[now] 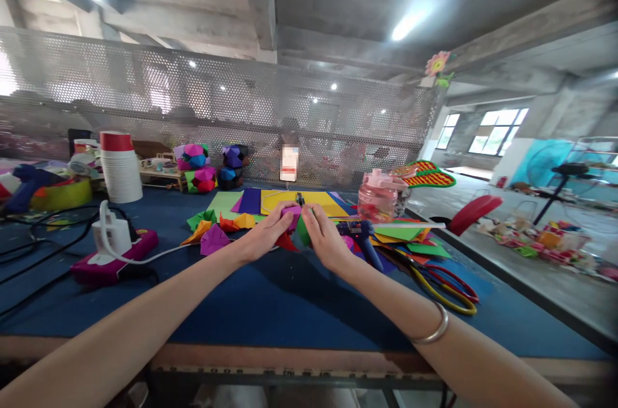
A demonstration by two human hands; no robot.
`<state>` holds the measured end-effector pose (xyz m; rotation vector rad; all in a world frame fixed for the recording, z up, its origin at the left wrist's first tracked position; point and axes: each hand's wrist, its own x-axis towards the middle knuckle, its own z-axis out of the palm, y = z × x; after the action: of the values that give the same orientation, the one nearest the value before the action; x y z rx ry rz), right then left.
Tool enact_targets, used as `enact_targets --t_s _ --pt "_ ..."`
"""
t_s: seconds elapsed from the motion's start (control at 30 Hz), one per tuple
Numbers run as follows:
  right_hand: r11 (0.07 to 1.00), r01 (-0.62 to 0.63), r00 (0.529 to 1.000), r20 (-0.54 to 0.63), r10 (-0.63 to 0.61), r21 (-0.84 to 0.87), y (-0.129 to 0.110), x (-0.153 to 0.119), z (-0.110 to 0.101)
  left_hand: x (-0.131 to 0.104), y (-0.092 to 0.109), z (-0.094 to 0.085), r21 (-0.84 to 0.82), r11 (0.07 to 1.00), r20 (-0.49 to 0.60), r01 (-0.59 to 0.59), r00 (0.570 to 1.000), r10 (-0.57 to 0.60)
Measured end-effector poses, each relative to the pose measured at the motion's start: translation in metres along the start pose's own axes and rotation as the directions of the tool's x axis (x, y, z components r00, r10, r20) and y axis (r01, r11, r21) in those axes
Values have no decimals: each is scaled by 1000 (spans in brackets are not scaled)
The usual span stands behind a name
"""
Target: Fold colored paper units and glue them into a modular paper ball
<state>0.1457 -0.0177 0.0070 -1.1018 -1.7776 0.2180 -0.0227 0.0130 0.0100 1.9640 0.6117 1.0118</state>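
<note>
Both hands meet over the blue table, closed on one folded paper piece (302, 230) with purple, green and red parts. My left hand (271, 231) grips its purple side, and the red part hangs just below. Fingers of my right hand (324, 235) press against the green side. To the left lie loose folded paper pieces, among them a purple one (215, 240) and an orange one (199, 231). Close to my right hand rests a dark blue glue gun (363, 237). Flat coloured sheets (318, 202) lie behind the hands.
Scissors (449, 289) with red and yellow handles lie at right. A pink jar (377, 197) stands behind them. On the left are a purple power strip (116, 257) with cables and stacked paper cups (120, 170). Finished paper balls (200, 179) and a phone (289, 163) stand by the mesh screen.
</note>
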Motion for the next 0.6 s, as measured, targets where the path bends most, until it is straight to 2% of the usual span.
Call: enact_targets --t_s 0.2,0.3,0.37,0.47,0.53,0.6 --pt "999 -12 1000 16 12 37 2 0 1 1 -1 -2 -17 1000 8 0 1000 0" --pt "970 -141 990 43 135 199 2 3 3 2 2 -1 -123 991 -34 51 998 -55" --pt "862 -329 944 140 298 386 1 6 3 2 7 -1 -238 957 -10 168 985 -175" --pt "566 -580 808 328 489 586 -3 12 0 1 14 -5 -361 896 37 257 965 -261" --pt "436 -634 752 376 542 639 -6 15 -4 -1 17 -8 -402 886 39 229 972 -234" --pt "388 -642 732 379 566 661 -9 17 -8 -1 19 -10 -402 893 41 200 979 -200"
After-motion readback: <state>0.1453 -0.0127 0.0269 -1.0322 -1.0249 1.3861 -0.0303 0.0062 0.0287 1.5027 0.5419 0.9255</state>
